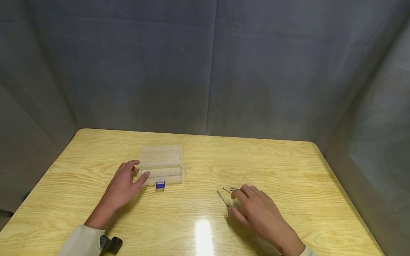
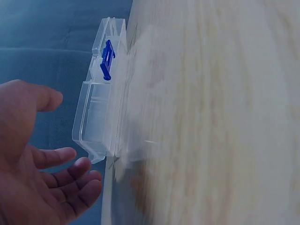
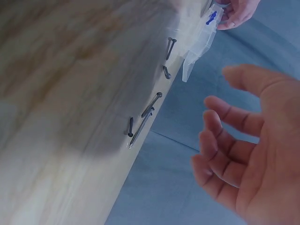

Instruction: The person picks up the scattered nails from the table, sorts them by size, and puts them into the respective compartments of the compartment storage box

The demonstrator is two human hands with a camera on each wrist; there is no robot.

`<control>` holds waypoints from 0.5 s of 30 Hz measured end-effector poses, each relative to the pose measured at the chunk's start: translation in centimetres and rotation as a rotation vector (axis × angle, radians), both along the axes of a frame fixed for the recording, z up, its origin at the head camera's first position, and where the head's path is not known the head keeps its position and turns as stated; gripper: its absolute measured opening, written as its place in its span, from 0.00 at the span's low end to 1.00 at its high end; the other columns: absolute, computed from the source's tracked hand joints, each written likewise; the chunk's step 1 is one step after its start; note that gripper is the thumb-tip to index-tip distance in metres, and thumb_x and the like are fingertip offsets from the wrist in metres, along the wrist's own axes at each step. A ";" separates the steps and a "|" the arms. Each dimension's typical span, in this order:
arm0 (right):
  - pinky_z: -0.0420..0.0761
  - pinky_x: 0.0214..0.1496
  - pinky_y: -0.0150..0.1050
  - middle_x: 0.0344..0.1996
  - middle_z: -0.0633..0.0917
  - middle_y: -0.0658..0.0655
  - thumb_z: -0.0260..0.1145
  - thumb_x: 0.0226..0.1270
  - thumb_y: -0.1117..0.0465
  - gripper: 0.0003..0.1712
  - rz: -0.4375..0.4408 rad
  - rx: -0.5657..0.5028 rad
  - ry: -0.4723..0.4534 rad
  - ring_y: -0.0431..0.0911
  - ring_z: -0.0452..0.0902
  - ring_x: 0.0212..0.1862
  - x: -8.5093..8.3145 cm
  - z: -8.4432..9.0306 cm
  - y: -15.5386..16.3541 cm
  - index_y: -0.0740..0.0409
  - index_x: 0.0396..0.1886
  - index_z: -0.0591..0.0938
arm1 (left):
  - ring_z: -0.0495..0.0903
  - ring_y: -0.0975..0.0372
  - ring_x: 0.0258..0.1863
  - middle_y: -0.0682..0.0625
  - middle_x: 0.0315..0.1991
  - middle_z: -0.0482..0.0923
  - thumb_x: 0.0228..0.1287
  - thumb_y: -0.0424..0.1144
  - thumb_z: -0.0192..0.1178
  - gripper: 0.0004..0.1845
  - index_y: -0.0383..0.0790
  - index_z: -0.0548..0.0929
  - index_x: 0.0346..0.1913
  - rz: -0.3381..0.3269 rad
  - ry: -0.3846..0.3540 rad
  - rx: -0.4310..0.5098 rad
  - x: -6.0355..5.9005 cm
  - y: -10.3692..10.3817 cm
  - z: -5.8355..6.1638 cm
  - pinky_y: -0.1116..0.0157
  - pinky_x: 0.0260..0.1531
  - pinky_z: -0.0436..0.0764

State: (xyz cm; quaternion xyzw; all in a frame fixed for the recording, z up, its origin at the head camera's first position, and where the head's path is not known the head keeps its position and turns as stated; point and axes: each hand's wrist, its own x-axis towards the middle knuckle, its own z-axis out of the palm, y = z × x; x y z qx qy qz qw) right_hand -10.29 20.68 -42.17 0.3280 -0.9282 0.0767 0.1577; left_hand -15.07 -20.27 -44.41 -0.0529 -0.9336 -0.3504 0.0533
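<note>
A clear plastic box [image 1: 161,165] with a blue latch [image 1: 160,185] lies shut on the wooden table [image 1: 288,167], left of centre. My left hand [image 1: 139,170] is at the box's left end, thumb by its front edge. In the left wrist view that hand [image 2: 65,126] is spread, with a small gap to the box [image 2: 101,117]. Several dark nails [image 1: 223,197] lie loose on the table to the right. My right hand [image 1: 232,202] hovers just behind them with relaxed fingers. The right wrist view shows this hand [image 3: 218,93] holding nothing and the nails [image 3: 149,111] apart from it.
Grey cloth walls [image 1: 208,71] close in the table at the back and both sides. A black wrist camera mount [image 1: 111,244] sits on my left sleeve. Bare tabletop stretches between the box and the nails and along the front edge.
</note>
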 end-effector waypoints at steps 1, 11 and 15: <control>0.78 0.32 0.38 0.36 0.79 0.47 0.75 0.66 0.52 0.13 -0.012 -0.003 -0.008 0.42 0.77 0.36 0.0 0.1 0.0 0.52 0.44 0.84 | 0.71 0.52 0.39 0.37 0.50 0.71 0.79 0.54 0.56 0.36 0.25 0.66 0.71 0.002 -0.020 0.019 -0.1 -0.1 0.0 0.55 0.35 0.72; 0.71 0.21 0.34 0.24 0.78 0.40 0.76 0.62 0.55 0.07 -0.126 -0.006 -0.056 0.34 0.73 0.24 -0.5 0.2 -0.5 0.47 0.31 0.84 | 0.71 0.53 0.39 0.41 0.45 0.72 0.78 0.60 0.54 0.44 0.20 0.61 0.73 -0.030 -0.139 0.030 -0.9 -0.4 0.0 0.56 0.38 0.71; 0.71 0.20 0.34 0.24 0.78 0.40 0.75 0.63 0.55 0.07 -0.142 0.002 -0.091 0.34 0.73 0.24 -0.9 0.3 -0.9 0.46 0.29 0.84 | 0.69 0.55 0.34 0.42 0.44 0.71 0.78 0.60 0.54 0.45 0.20 0.60 0.73 -0.039 -0.157 0.028 -1.3 -0.4 -0.1 0.58 0.35 0.69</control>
